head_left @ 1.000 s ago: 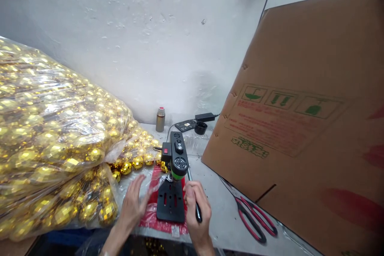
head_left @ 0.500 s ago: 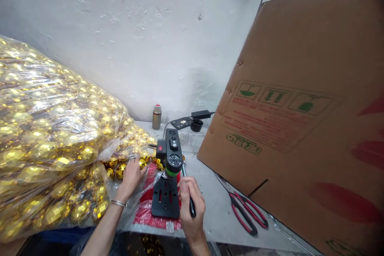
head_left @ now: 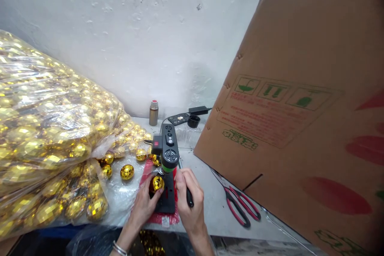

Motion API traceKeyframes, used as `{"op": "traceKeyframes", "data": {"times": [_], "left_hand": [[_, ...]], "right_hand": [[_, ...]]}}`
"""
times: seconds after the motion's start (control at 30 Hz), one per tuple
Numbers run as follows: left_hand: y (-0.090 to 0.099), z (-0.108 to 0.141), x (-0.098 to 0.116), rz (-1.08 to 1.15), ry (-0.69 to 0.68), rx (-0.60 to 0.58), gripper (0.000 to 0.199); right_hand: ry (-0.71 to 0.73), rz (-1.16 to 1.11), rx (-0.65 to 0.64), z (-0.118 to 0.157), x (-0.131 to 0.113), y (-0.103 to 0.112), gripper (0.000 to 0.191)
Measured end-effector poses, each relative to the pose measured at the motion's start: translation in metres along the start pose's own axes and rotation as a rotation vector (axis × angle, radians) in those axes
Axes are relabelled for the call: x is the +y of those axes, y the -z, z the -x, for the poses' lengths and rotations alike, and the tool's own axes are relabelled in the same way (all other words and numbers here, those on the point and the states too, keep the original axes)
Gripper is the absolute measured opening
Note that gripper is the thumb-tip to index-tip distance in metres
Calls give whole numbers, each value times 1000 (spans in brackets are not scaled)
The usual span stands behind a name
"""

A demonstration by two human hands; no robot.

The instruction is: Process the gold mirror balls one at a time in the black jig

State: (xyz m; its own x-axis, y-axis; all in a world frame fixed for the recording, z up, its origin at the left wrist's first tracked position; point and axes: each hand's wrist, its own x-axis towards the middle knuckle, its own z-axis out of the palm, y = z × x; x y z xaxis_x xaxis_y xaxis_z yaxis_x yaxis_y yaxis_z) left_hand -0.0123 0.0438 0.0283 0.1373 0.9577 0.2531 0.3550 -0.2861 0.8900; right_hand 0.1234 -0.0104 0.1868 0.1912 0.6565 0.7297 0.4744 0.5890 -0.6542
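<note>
A gold faceted ball [head_left: 157, 183] is gripped by my left hand [head_left: 144, 204], just below the head of a small black bench drill press [head_left: 170, 148]. The ball is over the black slotted base plate [head_left: 166, 204]. My right hand [head_left: 191, 198] is closed around the black-ended lever [head_left: 189, 198] on the machine's right side. Whether the ball touches the drill head's tip, I cannot tell. Under the base lies a red plastic sheet [head_left: 156, 218]. Another loose gold ball [head_left: 127, 172] rests to the left.
A large clear bag of gold balls [head_left: 45, 128] fills the left. Red-handled scissors [head_left: 241, 208] lie right of the machine, beside a big cardboard box [head_left: 270, 128]. Behind stand a small bottle [head_left: 154, 113], a black cap [head_left: 193, 121] and a power adapter [head_left: 200, 110].
My left hand has moved right from the pile of balls to the machine, bringing one gold ball under its head. My right hand stays on the lever.
</note>
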Motion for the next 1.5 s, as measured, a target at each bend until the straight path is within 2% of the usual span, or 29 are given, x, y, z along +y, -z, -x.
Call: {"op": "traceKeyframes", "data": {"times": [0.2, 0.47, 0.7, 1.07, 1.5], "left_hand": [[-7, -2, -1, -91, -111, -25, 50], [-19, -2, -5, -178, -76, -20, 53], [-19, 0, -2, -211, -43, -41, 51], [-20, 0, 4, -225, -29, -53, 51], [-29, 0, -10, -254, -69, -17, 52]], "right_hand": [[15, -10, 4, 6, 4, -1, 27], [44, 8, 9, 12, 7, -1, 24], [152, 67, 64, 35, 30, -8, 26], [97, 86, 167, 49, 44, -21, 27], [104, 46, 200, 59, 61, -24, 26]]}}
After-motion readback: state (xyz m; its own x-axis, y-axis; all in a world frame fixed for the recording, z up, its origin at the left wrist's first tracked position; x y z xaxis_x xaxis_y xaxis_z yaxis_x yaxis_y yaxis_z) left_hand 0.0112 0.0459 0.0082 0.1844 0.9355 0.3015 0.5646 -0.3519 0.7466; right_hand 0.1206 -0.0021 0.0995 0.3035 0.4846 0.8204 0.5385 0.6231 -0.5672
